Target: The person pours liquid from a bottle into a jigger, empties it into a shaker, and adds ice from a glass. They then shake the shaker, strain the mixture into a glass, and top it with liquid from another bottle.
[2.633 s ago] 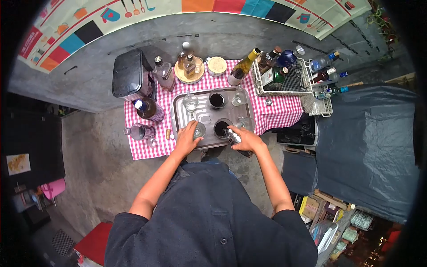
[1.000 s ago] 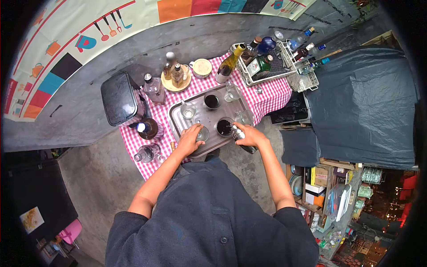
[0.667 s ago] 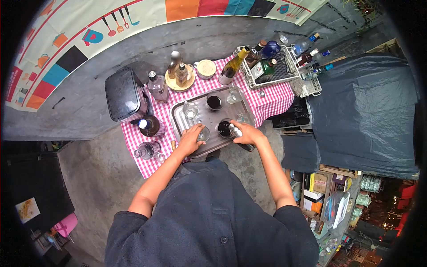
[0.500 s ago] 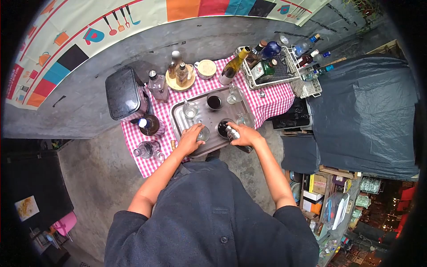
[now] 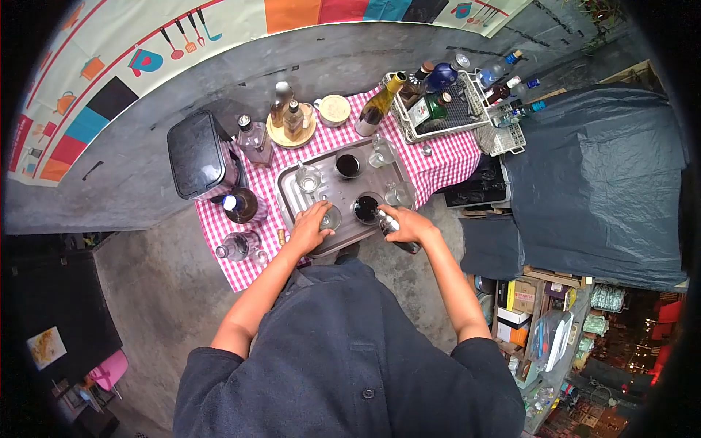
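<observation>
My right hand (image 5: 407, 225) is closed around a bottle (image 5: 388, 221), which is tilted with its neck toward a glass of dark liquid (image 5: 366, 209) on the brown serving tray (image 5: 337, 245). Pale specks or bubbles show on that liquid. My left hand (image 5: 310, 228) has its fingers curled at a clear glass cup (image 5: 331, 218) near the tray's front edge. Behind stand a second glass of dark liquid (image 5: 348, 165), a clear glass mug (image 5: 308, 179) and a small clear jug (image 5: 380, 151). Another clear glass (image 5: 399, 195) is at the tray's right side.
A red checked cloth (image 5: 218, 248) covers the table. Several bottles stand around the tray, including a green-yellow bottle (image 5: 380, 106) and a dark bottle (image 5: 242, 205). A black lidded bin (image 5: 197, 157) is at left, a wire crate (image 5: 467, 109) of bottles at back right.
The bottle in my right hand has moved slightly right, its mouth away from the middle of the glass. The dark liquid's surface shows more plainly. My left hand stays at the cup.
</observation>
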A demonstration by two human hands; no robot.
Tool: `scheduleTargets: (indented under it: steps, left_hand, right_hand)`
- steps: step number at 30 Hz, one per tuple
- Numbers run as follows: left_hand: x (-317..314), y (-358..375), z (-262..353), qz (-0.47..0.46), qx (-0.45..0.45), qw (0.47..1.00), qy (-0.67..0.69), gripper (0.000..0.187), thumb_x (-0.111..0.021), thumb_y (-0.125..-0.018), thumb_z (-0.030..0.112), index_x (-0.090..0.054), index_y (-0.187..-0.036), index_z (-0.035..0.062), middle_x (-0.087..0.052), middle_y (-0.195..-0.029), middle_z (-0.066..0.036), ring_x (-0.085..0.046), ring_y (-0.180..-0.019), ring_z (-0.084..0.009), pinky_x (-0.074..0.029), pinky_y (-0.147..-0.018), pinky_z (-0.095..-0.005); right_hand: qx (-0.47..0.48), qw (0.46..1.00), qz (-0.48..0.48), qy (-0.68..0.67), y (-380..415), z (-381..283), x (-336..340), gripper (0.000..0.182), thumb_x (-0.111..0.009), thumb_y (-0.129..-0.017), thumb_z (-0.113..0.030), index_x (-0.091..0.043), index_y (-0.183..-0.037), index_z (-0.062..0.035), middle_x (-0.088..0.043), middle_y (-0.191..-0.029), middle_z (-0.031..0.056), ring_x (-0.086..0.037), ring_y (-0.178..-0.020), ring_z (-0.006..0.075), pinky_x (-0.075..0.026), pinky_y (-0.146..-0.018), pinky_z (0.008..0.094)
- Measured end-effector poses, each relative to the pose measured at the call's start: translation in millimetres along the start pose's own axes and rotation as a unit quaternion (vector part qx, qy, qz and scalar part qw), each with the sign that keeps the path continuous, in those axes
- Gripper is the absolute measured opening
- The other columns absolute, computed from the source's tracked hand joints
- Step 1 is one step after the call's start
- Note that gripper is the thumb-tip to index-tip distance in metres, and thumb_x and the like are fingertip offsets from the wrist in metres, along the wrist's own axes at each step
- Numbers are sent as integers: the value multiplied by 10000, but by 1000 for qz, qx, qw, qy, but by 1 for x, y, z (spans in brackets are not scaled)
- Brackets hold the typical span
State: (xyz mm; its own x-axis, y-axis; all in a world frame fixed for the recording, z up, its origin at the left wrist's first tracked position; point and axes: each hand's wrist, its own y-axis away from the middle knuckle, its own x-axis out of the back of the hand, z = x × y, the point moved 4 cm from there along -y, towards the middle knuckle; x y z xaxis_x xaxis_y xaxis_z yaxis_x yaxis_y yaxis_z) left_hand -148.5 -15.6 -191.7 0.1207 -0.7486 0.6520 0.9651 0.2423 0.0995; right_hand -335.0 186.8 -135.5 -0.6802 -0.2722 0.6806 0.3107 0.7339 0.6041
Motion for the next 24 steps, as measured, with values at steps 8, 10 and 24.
scheduleTargets:
  steps: [8, 10, 24]
  left_hand:
    - [-2, 0, 0, 9, 1, 1000, 1, 750, -797, -744, 195, -452, -1399, 82, -437, -1473, -132, -418, -1363, -310, -348, -1056, -467]
    - [-1, 2, 1, 25, 4, 1000, 14, 719, -802, -737, 184, -478, -1375, 113, -457, -1459, -118, -419, -1360, -293, -342, -1046, -454]
    - [-4, 3, -1, 34, 6, 999, 1, 759, -813, -725, 199, -462, -1392, 118, -465, -1450, -112, -439, -1345, -308, -349, -1045, -466]
  right_hand:
    - [3, 1000, 14, 6, -12, 6, 21, 904, -776, -675, -333, -386, -1480, -208, -604, -1191, 280, -600, -1099, 415, -485, -958, 435]
    - [9, 1000, 11, 23, -22, 4, 24, 904, -777, -676, -334, -383, -1480, -209, -608, -1183, 282, -601, -1101, 413, -484, -957, 436]
    - [52, 996, -45, 63, -29, -38, 25, 904, -787, -688, -344, -373, -1482, -220, -591, -1229, 273, -576, -1153, 408, -478, -979, 438]
